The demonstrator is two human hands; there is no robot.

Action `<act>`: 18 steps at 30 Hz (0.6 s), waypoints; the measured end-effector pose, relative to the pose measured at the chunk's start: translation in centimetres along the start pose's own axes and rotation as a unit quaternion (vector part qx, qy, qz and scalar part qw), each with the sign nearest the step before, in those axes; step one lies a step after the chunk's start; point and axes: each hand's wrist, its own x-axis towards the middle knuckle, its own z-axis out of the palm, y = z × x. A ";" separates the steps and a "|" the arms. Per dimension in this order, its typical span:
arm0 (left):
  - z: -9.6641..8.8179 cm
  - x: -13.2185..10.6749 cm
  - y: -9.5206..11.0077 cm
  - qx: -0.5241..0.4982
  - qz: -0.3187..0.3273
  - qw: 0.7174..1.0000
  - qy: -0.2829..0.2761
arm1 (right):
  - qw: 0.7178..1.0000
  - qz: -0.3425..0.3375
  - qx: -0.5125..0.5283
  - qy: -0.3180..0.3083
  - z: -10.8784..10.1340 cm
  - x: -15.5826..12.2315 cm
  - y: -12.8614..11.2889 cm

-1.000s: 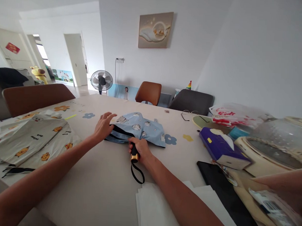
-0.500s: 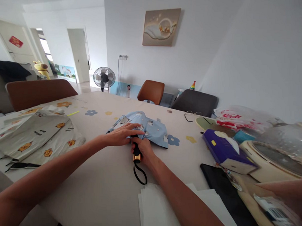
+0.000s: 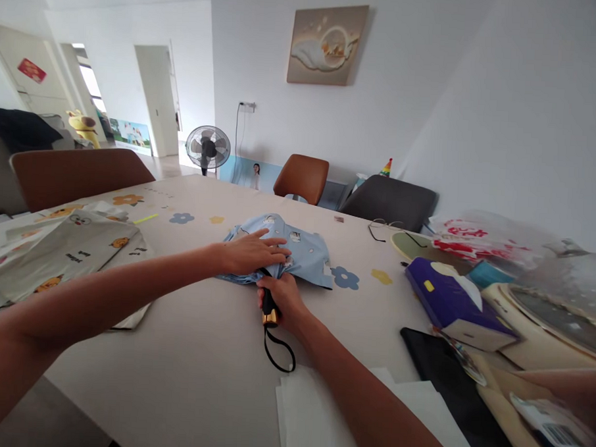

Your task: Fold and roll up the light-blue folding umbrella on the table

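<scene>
A light blue folding umbrella (image 3: 309, 253) with a cartoon print lies on the table, its fabric loosely gathered. Its black handle has a gold band and a wrist strap (image 3: 280, 351) that hangs toward me. My right hand (image 3: 283, 298) is wrapped round the handle just below the fabric. My left hand (image 3: 254, 251) lies flat over the fabric, fingers stretched out and pointing right. To the left, a second umbrella, cream with a cartoon print (image 3: 74, 256), is spread loosely and partly covered by my left forearm.
White paper sheets (image 3: 319, 415) lie under my right forearm. Further right are a black tablet-like slab (image 3: 449, 375), a purple tissue box (image 3: 452, 303), glasses (image 3: 389, 229) and a plastic bag (image 3: 480, 235). Another person's arm (image 3: 567, 387) reaches in at the right edge. Chairs (image 3: 302, 177) stand behind the table.
My left hand has moved slightly over the blue fabric and lies flatter on it, the fabric drawn in at the left. My right hand keeps its grip on the handle. The view has shifted slightly.
</scene>
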 end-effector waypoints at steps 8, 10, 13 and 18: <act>0.4 -0.2 -0.2 0.104 0.075 0.992 0.018 | 1.000 0.001 -0.026 0.000 0.3 -0.3 -0.3; 0.5 -0.3 -0.5 0.105 0.099 0.989 0.034 | 0.999 0.000 -0.033 0.001 0.3 -0.3 -0.3; 0.8 -0.4 -0.7 0.087 0.114 0.988 0.054 | 0.999 -0.001 -0.038 0.004 0.4 -0.4 -0.3; 1.4 -0.6 -1.1 0.066 0.120 0.988 0.077 | 1.000 0.016 -0.024 0.005 0.5 -0.6 -0.7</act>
